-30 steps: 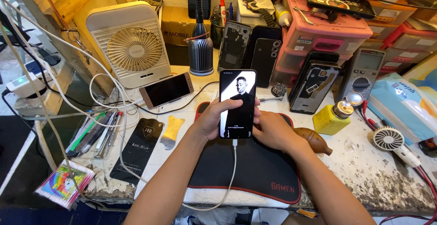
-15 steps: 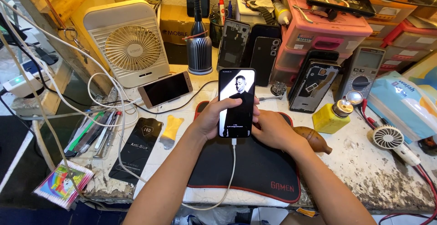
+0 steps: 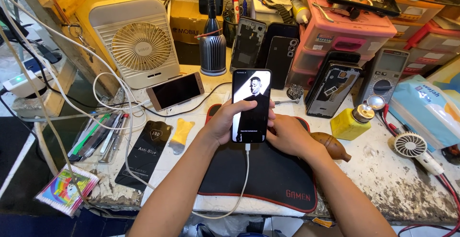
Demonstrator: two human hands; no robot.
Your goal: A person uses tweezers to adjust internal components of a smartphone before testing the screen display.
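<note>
Both hands, left hand [image 3: 229, 122] and right hand [image 3: 287, 136], are holding a lit smartphone [image 3: 251, 105] upright above the black mat [image 3: 268, 179] on the surface, fingers wrapping its edges, white cable [image 3: 242, 189] hanging from its base.

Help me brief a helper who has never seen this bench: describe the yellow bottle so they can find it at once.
Start at the black desk mat under the hands, then look right, past the brown wooden handle. The yellow bottle stands upright on the worn white benchtop, in front of the grey multimeter. It is the only squat, bright yellow container there, with a round metal cap.
</note>
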